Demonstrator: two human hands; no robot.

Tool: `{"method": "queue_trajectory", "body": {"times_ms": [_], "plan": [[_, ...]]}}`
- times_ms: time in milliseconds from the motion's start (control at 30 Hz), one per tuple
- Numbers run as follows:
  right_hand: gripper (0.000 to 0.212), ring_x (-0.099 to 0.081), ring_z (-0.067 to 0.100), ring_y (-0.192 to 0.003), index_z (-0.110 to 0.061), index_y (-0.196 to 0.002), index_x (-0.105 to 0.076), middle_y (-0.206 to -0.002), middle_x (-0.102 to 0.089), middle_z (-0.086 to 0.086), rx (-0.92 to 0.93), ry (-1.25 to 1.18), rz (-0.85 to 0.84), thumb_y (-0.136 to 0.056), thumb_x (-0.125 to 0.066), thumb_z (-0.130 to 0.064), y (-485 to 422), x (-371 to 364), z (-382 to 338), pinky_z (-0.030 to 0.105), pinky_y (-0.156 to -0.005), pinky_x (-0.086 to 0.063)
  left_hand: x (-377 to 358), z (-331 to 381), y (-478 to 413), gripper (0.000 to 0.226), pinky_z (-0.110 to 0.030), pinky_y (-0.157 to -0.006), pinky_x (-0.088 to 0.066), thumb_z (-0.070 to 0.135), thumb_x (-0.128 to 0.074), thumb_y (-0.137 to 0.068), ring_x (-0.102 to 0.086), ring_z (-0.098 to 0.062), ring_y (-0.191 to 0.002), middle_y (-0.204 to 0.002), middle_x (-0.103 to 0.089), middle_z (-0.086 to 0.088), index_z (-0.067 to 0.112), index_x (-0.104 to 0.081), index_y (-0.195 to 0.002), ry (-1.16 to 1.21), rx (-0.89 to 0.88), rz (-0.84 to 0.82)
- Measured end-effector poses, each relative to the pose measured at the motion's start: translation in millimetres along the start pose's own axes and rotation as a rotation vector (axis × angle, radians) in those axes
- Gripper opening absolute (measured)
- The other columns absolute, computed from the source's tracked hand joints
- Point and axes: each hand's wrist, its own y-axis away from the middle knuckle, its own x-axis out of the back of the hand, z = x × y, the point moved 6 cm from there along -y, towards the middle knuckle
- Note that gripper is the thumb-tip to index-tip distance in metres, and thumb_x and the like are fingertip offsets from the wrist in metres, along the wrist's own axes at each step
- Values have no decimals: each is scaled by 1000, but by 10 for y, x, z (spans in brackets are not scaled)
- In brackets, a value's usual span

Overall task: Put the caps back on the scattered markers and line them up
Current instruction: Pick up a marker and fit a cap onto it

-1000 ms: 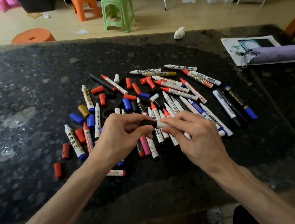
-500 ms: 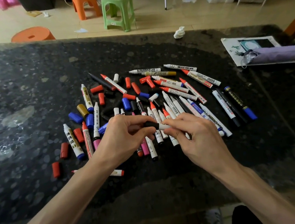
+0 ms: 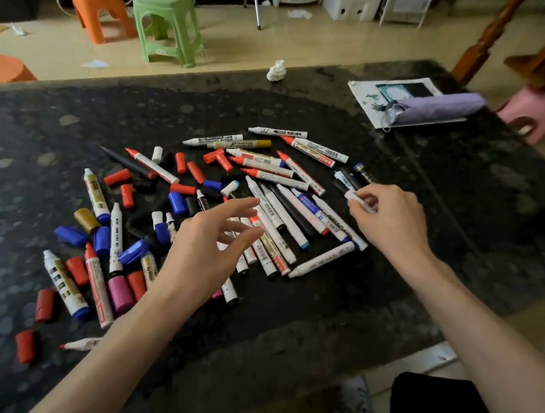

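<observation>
The job is looking barely started. Far to the left of the left grip, loose red caps are lying on the dark worktop apart from any barrel. Nearer to it, blue caps and 1 gold cap are sitting among bare-tipped markers that are pointing in all directions.

The left hand is hovering over the near side of the heap with its grip apart, fingers spread and thumb out, holding nothing. I judge it to be reaching for the next piece.

Just beyond and to the right of that grip, the main pile is lying crossed and overlapping. Several red-tipped markers are showing uncovered nibs at its far side, so most of the capping is still waiting to be done.

Further right, the right hand is pinching a white marker between thumb and fingertips, its grip clamped on the barrel. I cannot tell whether this marker is wearing a cap, since the fingers are hiding its ends.

Immediately beyond that grip, 3 markers are lying side by side and roughly parallel, at least 1 of them wearing a blue cap. That is looking like the beginning of the row, and the held marker seems to be heading there to join them.
</observation>
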Motion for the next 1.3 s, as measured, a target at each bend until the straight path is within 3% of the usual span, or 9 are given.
{"method": "queue_trajectory", "body": {"times_ms": [100, 267, 433, 700, 867, 933, 1033, 1133, 1300], "plan": [[22, -71, 26, -97, -27, -116, -73, -105, -76, 0, 17, 42, 28, -96, -70, -34, -74, -33, -16, 41, -83, -59, -49, 22, -39, 34, -19, -87, -56, 25, -70, -96, -68, 7, -100, -112, -72, 23, 37, -67, -129, 15, -2, 18], [32, -66, 21, -106, -25, -128, -66, -119, -66, 1, 92, 148, 33, -97, -72, -29, -105, -112, -70, 37, -81, -54, 1, -8, -64, 31, -20, -87, -56, 25, -67, -98, -69, 4, -99, -111, -72, 21, 34, -68, -128, 17, 17, 36], [4, -66, 11, -85, -29, -97, -77, -89, -67, -11, 49, -2, -122, -93, -76, -30, -113, -138, -14, 30, -73, -51, 186, -112, -40, 31, -27, -87, -58, 16, -67, -99, -71, 1, -97, -109, -73, 19, 30, -69, -126, 41, 50, 81], [20, -61, 4, -79, -25, -96, -81, -81, -68, -13, -33, 11, -335, -89, -80, -43, -116, -264, 20, 31, -74, -54, 294, -113, 12, 31, -31, -88, -59, 14, -64, -99, -71, -1, -97, -107, -73, 17, 28, -70, -126, 39, 59, 90], [16, -69, 11, -84, -26, -85, -82, -80, -75, -8, -109, -338, -275, -83, -85, -41, -157, -116, 81, 28, -76, -50, 372, -160, 23, 29, -35, -86, -61, 15, -63, -100, -72, -4, -97, -105, -74, 15, 30, -71, -123, 69, 65, 99], [11, -71, 9, -86, -27, -85, -80, -83, -77, -9, -70, -485, -292, -86, -84, -38, -98, -102, -81, 27, -80, -52, 450, -210, 23, 27, -37, -84, -62, 15, -62, -100, -73, -6, -93, -104, -75, 13, 29, -72, -120, 72, 71, 129], [8, -71, 11, -80, -19, -93, -78, -84, -79, -2, 28, -646, -420, -92, -78, -27, 137, -186, -489, 19, -68, -54, 654, -330, 31, 25, -39, -86, -61, 12, -61, -100, -74, -8, -89, -100, -76, 11, 29, -73, -114, 52, 93, 201], [14, -77, 12, -84, -18, -100, -76, -86, -81, -2, 107, -657, -589, -93, -76, -30, 369, -340, -838, 26, -76, -58, 927, -522, 71, 32, -41, -88, -61, 5, -59, -99, -74, -11, -86, -96, -76, 10, 35, -71, -105, 45, 138, 277], [21, -72, -5, -92, -28, -113, -77, -95, -78, -13, 262, -623, -576, -92, -76, -35, 553, -454, -1222, 15, -85, -55, 1226, -815, 281, 21, -35, -80, -56, 21, -72, -93, -67, -1, -85, -87, -68, 23, 33, -73, -111, -314, 199, 246]]}}
